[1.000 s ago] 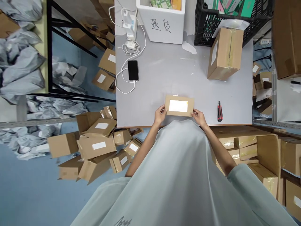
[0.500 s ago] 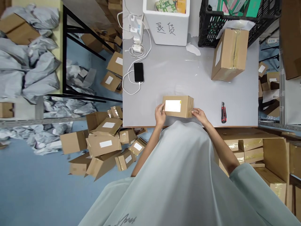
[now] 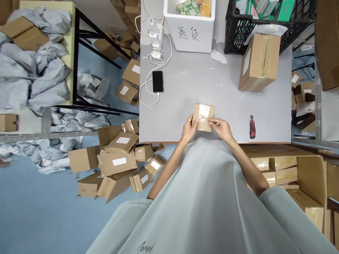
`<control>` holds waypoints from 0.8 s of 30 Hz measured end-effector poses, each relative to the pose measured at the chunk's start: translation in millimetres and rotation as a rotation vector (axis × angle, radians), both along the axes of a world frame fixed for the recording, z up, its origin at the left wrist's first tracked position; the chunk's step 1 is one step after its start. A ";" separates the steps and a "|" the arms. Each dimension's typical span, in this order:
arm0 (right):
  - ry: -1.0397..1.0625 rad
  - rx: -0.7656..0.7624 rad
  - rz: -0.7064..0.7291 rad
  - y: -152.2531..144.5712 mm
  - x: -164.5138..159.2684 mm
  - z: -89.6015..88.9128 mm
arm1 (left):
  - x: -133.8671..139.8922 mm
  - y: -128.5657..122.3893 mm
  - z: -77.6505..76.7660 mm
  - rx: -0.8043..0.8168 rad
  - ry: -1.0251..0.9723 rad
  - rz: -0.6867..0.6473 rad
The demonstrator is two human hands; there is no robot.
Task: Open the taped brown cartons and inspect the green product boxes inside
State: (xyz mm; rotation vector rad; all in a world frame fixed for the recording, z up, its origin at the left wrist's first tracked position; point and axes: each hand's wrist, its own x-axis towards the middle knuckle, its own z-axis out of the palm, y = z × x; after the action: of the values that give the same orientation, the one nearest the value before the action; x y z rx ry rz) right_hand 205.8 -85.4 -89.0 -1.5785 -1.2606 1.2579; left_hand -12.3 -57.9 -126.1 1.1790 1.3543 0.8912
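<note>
So the person's got a small cardboard box (image 3: 203, 118) right at the near edge of the grey table (image 3: 185, 84), about in the middle, with a taped side facing up toward the head cam and shiny clear tape over a whitish patch. Left hand (image 3: 189, 128) is gripping it by its left side, thumb over the face. Right hand (image 3: 221, 127) has its fingertips on the right edge, but honestly can't tell if that's a proper pinch or just a touch. Also can't tell if the box is sitting on the table or held a bit above it. Off to the right there's a red and black utility knife (image 3: 252, 127), well apart from the right hand. Over on the left is a black smartphone (image 3: 158, 81) with a white cable plugged in. At the back you've got a white foam bin (image 3: 190, 39) with handwritten Chinese characters, then a black plastic crate (image 3: 241, 35) with a bigger taped carton (image 3: 258, 63) just in front of it. Cardboard boxes (image 3: 116, 158) are heaped on the blue floor (image 3: 39, 204) to the left.
</note>
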 end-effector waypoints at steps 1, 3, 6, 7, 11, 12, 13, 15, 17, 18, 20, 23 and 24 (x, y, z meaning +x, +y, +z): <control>0.000 -0.004 -0.001 -0.1 0.5 1.5 | 0.3 -0.4 -2.2 0.007 -0.004 0.013; 0.046 -0.020 -0.032 -1.4 3.9 -1.5 | 0.5 -0.2 -7.2 0.003 -0.026 0.045; 0.107 -0.088 -0.093 -5.5 14.8 -18.9 | -5.3 3.3 -15.0 -0.024 -0.093 0.064; 0.101 -0.135 -0.105 -7.1 19.3 -26.7 | -10.0 5.1 -17.6 -0.025 -0.108 0.071; 0.093 -0.399 -0.094 -11.0 32.6 -56.1 | -42.0 13.2 -25.2 0.023 -0.040 0.176; 0.106 -0.444 -0.082 -10.9 33.2 -61.6 | -51.6 15.2 -26.1 0.041 0.001 0.208; 0.121 -0.470 -0.069 -10.2 32.4 -66.2 | -61.0 17.2 -26.6 0.055 0.044 0.233; 0.150 -0.485 -0.045 -6.4 27.1 -73.1 | -76.8 20.5 -26.4 0.065 0.118 0.254; 0.183 -0.491 -0.017 0.4 18.0 -78.1 | -86.9 21.9 -24.6 0.041 0.161 0.254; 0.200 -0.491 -0.001 4.7 12.6 -80.2 | -89.8 21.7 -23.4 0.018 0.172 0.255; 0.234 -0.480 0.031 13.9 2.3 -83.6 | -92.6 19.1 -21.0 -0.044 0.180 0.265; 0.264 -0.442 0.059 23.9 -5.9 -86.7 | -92.9 11.9 -20.7 -0.139 0.170 0.268; 0.264 -0.423 0.058 25.2 -5.3 -87.2 | -92.2 9.1 -22.3 -0.159 0.158 0.249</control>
State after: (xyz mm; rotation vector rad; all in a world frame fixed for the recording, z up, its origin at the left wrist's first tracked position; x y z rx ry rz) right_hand 200.5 -60.2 -176.2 -1.5971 -0.9179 1.7933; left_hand -104.5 -48.8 -148.4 0.9881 1.6958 0.8596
